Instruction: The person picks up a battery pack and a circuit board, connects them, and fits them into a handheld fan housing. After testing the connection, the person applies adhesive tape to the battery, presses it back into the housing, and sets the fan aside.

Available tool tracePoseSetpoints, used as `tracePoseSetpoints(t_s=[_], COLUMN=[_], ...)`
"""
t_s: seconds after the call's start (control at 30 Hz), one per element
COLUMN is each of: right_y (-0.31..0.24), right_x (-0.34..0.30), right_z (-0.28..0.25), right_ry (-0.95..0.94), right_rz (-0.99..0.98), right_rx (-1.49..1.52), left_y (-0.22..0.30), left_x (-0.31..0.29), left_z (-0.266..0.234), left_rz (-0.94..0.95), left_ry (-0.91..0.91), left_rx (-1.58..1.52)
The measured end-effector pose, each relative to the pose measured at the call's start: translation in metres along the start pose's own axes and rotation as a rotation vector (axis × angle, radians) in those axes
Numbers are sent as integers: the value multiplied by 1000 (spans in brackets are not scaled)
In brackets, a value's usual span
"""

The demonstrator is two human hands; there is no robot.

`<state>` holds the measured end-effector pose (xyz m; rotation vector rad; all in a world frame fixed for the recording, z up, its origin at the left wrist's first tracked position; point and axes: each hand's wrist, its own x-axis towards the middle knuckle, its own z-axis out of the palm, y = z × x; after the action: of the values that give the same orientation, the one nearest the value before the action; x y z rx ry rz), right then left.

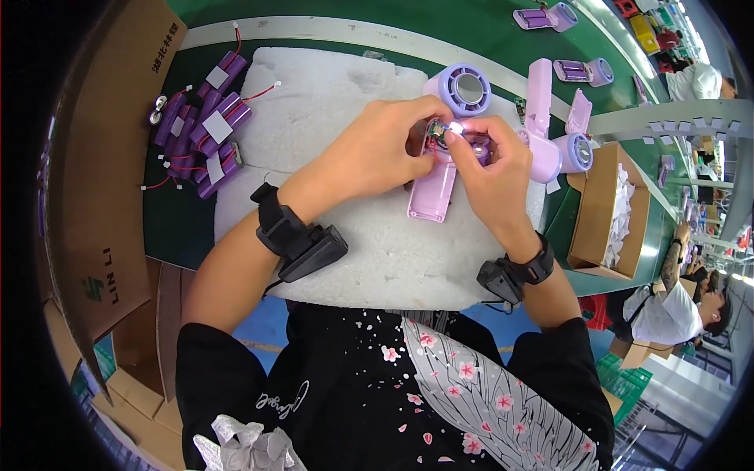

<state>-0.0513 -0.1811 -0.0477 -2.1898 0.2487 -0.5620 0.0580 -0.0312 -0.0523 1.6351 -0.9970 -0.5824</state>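
A light purple handheld fan lies on the white foam pad, its round head pointing away from me. Its handle is open toward me, and the hollow shell shows. My left hand grips the handle's upper part from the left, thumb and fingers bent around it. Between the hands sit a small green circuit board and thin red wires. My right hand is closed, its thumb and forefinger pinching a small white piece beside the board. My fingers partly hide it.
Purple battery packs with red leads are piled left of the pad, beside a tall cardboard box. More fan parts lie to the right, near an open carton of white pieces. Other fans rest on the green belt.
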Motion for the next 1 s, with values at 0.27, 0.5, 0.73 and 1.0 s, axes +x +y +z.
tracePoseSetpoints(t_s=[0.27,0.5,0.73,1.0], right_y=[-15,-8,-5,-15], right_x=[-1,-1,-2,-1], right_z=[-7,-5,-5,-2], right_ry=[-37,-12,-33,15], right_rz=[15,-104,-196,-130], right_rx=[-154,-163,-167,-144], left_y=[8,2,4,7], left_x=[1,0,0,0], left_z=[-8,-9,-8,-7], left_rz=[-94,-89,-114,-157], left_ry=[-83,-113,-104,-76], left_rx=[24,-98,-103,-62])
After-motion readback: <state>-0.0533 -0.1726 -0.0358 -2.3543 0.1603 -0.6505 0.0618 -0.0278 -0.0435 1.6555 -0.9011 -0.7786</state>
